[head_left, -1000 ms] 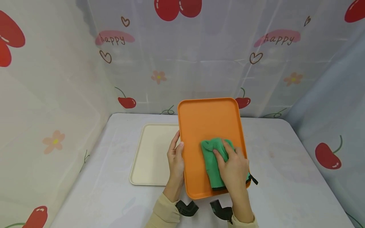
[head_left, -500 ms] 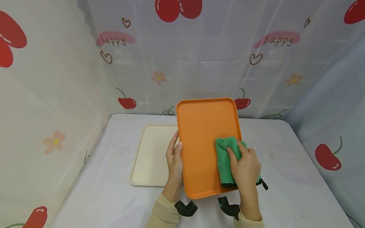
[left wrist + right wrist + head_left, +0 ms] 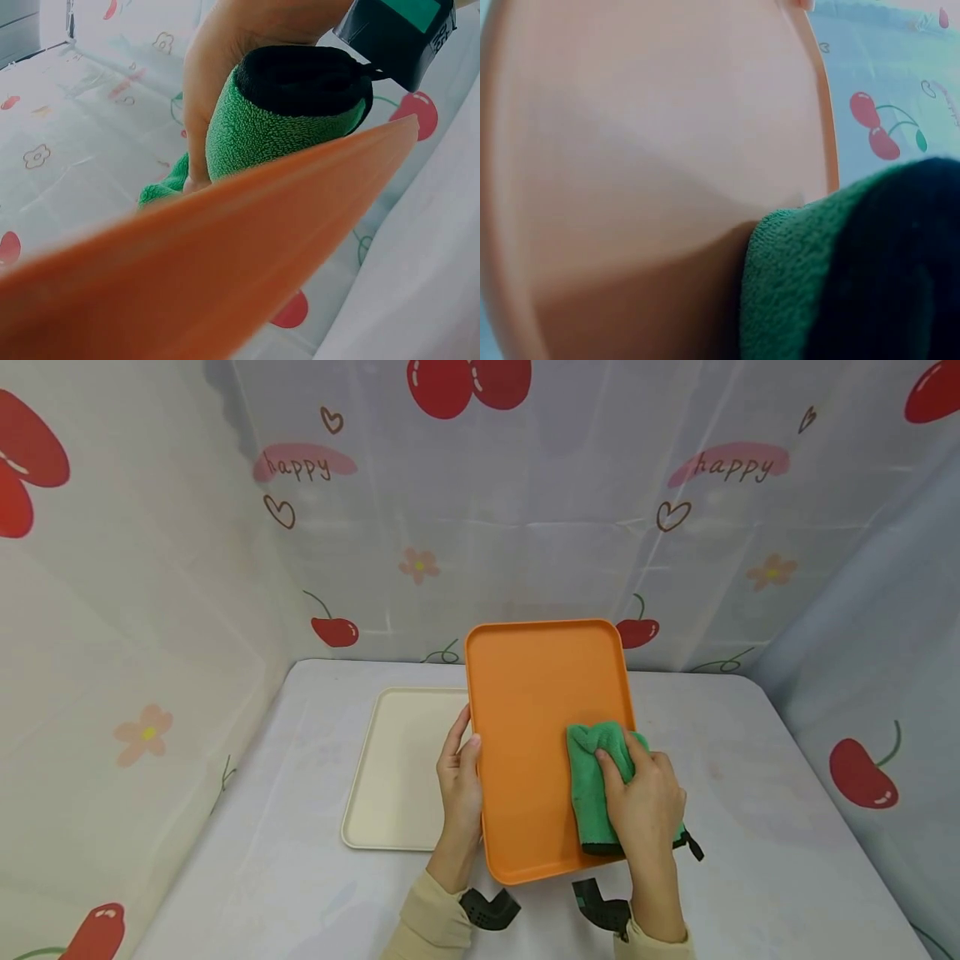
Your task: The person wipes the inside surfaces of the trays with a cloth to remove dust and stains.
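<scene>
An orange tray [image 3: 540, 693] is held up tilted over the table in the head view. My left hand [image 3: 459, 785] grips its left edge, thumb at the rim and the other fingers partly behind it. My right hand [image 3: 647, 797] holds a folded green towel [image 3: 592, 777] with black edging against the tray's lower right part, fingers bent into the cloth. In the left wrist view the rolled end of the towel [image 3: 277, 139] sits right at the tray's orange rim [image 3: 225, 202]. The right wrist view shows the towel [image 3: 787, 277] close over the tray surface [image 3: 667, 112].
A cream tray [image 3: 401, 768] lies flat on the white table [image 3: 765, 827], partly covered by the orange tray and left hand. Printed curtains [image 3: 525, 543] with cherries and hearts stand behind and at both sides. Black wrist devices [image 3: 491, 910] sit below the hands.
My right hand and the towel have slid right across the orange tray to its right edge, then stayed there over the last half second. My left hand and the tray have shifted only slightly.
</scene>
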Tool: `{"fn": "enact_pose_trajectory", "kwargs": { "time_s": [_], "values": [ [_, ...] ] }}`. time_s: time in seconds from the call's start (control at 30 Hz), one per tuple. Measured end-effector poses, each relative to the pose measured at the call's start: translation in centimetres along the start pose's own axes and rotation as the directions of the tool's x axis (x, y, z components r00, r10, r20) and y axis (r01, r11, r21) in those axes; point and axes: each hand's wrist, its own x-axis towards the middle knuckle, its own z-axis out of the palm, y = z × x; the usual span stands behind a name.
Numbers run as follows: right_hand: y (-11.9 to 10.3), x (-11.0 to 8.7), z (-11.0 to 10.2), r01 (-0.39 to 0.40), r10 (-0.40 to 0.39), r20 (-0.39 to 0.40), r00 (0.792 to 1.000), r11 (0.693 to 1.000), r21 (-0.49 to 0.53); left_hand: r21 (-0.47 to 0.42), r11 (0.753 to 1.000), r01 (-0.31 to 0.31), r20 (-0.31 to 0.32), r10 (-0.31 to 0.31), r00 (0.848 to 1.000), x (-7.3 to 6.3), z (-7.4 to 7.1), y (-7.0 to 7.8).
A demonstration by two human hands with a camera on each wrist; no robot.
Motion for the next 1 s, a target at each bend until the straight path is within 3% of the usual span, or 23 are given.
{"fn": "enact_pose_trajectory", "kwargs": {
  "time_s": [0.57,1.0],
  "values": [
    [-0.8,-1.0,0.6,0.067,-0.068,-0.031,0.997,0.998,-0.009,-0.027,1.0,-0.008,-0.003,0.008,1.0,0.1,-0.1,0.0],
    [-3.2,-3.0,2.2,0.252,-0.253,-0.077,0.965,0.968,-0.021,-0.034,0.999,-0.021,-0.005,0.021,1.0,0.1,-0.1,-0.1]
  ]
}}
